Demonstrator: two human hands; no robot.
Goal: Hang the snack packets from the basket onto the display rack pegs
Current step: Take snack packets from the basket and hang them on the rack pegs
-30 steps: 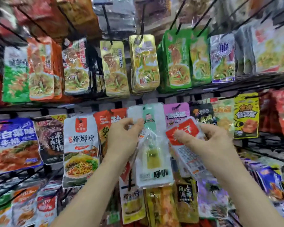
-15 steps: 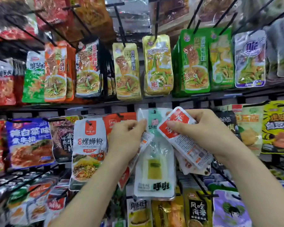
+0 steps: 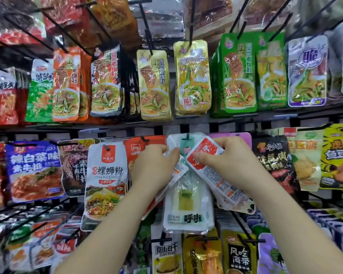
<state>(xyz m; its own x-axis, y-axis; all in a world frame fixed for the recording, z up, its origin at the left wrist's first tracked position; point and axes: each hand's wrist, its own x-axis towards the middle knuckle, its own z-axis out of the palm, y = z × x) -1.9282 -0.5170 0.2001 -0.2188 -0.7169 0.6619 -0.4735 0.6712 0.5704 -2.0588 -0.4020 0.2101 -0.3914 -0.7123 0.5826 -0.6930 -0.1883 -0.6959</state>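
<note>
Between our two hands, on the middle row of the rack (image 3: 236, 120), a white pack (image 3: 186, 206) with a green label hangs from a black peg (image 3: 187, 136). Our left hand (image 3: 152, 167) pinches the top of a loose packet (image 3: 179, 171), white with orange marks, between thumb and curled fingers. This packet slants down and to the left under that wrist, lying over the white pack. Our right hand (image 3: 232, 165) grips a stack (image 3: 224, 186) of red-topped packets, thumb on the front and fingers curled round the back. The stack tilts, its red end up and toward the left hand, its lower end fanning out below the right wrist. The hands are close together in front of the peg, thumbs near each other but not touching. We cannot tell whether the stack touches the peg.

Just left of the left hand hangs a white noodle pack (image 3: 105, 175), and an orange pack (image 3: 142, 147) shows behind that hand. Further left hangs a blue pack (image 3: 34, 169). A pink pack (image 3: 241, 136) peeks out behind the right hand; just right of it hangs a black pack (image 3: 273, 161), and well beyond that a yellow pack (image 3: 339, 155). Above the hands two gold packs (image 3: 153, 86) hang on their own pegs, with green packs (image 3: 238, 72) above the right hand. Below the right hand hangs a dark pack (image 3: 239, 256) with white lettering.
</note>
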